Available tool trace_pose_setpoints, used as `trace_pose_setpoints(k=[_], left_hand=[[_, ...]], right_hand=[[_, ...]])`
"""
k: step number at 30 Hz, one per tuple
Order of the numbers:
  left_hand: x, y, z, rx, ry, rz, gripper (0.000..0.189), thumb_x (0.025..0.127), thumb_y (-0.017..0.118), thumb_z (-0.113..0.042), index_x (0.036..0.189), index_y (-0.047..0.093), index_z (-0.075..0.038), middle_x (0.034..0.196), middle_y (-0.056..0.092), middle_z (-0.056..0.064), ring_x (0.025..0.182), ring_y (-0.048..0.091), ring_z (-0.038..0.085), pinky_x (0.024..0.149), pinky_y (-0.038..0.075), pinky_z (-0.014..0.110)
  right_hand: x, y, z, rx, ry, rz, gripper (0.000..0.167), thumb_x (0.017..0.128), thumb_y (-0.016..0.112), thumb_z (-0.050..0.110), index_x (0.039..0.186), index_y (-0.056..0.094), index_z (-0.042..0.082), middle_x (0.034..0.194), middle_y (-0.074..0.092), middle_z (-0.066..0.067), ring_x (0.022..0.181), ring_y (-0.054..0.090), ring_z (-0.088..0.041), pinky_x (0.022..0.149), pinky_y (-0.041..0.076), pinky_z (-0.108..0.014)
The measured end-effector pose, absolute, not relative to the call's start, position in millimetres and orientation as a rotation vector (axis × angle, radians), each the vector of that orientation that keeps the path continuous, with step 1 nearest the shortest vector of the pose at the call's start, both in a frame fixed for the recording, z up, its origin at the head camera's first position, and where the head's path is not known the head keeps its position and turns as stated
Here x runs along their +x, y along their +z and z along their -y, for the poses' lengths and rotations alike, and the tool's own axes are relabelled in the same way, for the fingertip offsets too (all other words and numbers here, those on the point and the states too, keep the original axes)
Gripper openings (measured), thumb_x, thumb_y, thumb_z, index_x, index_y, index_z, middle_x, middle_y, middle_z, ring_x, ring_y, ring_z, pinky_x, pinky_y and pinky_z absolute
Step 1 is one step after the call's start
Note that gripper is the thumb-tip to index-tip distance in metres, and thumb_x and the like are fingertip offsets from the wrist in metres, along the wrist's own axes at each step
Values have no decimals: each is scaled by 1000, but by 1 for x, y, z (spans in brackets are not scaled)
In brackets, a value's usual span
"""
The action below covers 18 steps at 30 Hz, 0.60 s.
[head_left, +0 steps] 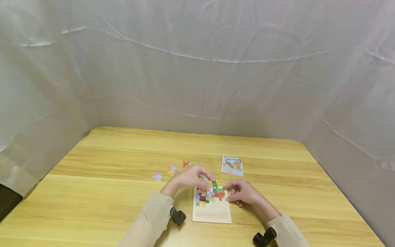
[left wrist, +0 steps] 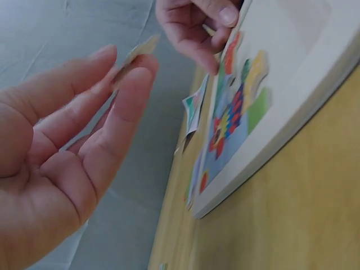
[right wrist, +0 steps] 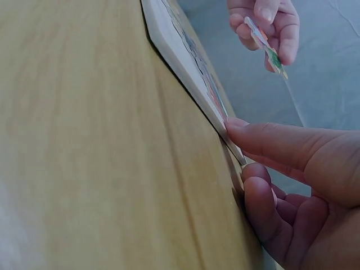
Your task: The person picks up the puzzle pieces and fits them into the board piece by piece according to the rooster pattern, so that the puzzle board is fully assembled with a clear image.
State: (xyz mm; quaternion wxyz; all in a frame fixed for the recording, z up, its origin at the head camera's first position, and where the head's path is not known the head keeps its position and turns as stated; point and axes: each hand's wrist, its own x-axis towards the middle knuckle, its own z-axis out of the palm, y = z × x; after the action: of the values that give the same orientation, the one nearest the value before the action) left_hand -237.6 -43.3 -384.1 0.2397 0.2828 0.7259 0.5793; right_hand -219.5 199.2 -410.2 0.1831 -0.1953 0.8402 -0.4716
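My left hand (head_left: 194, 177) is raised over the far part of a shallow puzzle tray (head_left: 213, 219). Between thumb and fingers it pinches a thin jigsaw piece (right wrist: 264, 45) with green and pale lilac printing, held clear of the tray and tilted. At the tray's right edge, my right hand (head_left: 243, 192) grips the rim with thumb and curled fingers. Several joined pieces lie inside the tray, among them a colourful striped piece (left wrist: 228, 121) and a red dotted piece (head_left: 219, 195). The near part of the tray shows bare board.
Left of the tray lie three loose pieces: an orange one (head_left: 186, 163), a lilac and yellow one (head_left: 172, 169) and a pinkish one (head_left: 157, 176). A printed picture card (head_left: 232, 165) lies beyond the tray. Grey cloth (head_left: 197, 85) hangs around the wooden table (head_left: 108, 195).
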Motion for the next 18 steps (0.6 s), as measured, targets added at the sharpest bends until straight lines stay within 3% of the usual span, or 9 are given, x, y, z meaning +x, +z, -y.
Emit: trace_pose_setpoints(k=[5, 9, 13, 18], left_hand=[[-235, -386, 41, 752, 1598, -1997, 27, 73, 62, 13, 99, 62, 7, 79, 64, 15, 53, 55, 12, 55, 49, 30], [-234, -387, 41, 783, 1590, -2008, 38, 68, 61, 14, 105, 56, 9, 86, 59, 10, 63, 52, 11, 57, 46, 24], [-235, -388, 41, 745, 1625, -1958, 45, 66, 59, 14, 109, 44, 14, 78, 55, 9, 64, 53, 12, 59, 46, 23], [-237, -389, 44, 774, 1652, -1944, 26, 72, 58, 12, 97, 50, 13, 69, 57, 5, 59, 53, 11, 55, 43, 23]], right_hand=[[-221, -413, -197, -552, -1331, -2362, 35, 72, 72, 5, 103, 60, -6, 63, 50, -3, 42, 45, -8, 38, 40, -19], [-222, -413, -196, -545, -1339, -2357, 35, 72, 72, 4, 103, 60, -6, 63, 50, -3, 42, 44, -8, 38, 39, -19], [-221, -413, -195, -534, -1350, -2351, 35, 72, 72, 4, 103, 60, -6, 63, 49, -3, 42, 44, -9, 38, 39, -20], [-221, -411, -195, -531, -1359, -2343, 35, 72, 72, 3, 103, 60, -6, 64, 49, -4, 42, 44, -9, 37, 39, -20]])
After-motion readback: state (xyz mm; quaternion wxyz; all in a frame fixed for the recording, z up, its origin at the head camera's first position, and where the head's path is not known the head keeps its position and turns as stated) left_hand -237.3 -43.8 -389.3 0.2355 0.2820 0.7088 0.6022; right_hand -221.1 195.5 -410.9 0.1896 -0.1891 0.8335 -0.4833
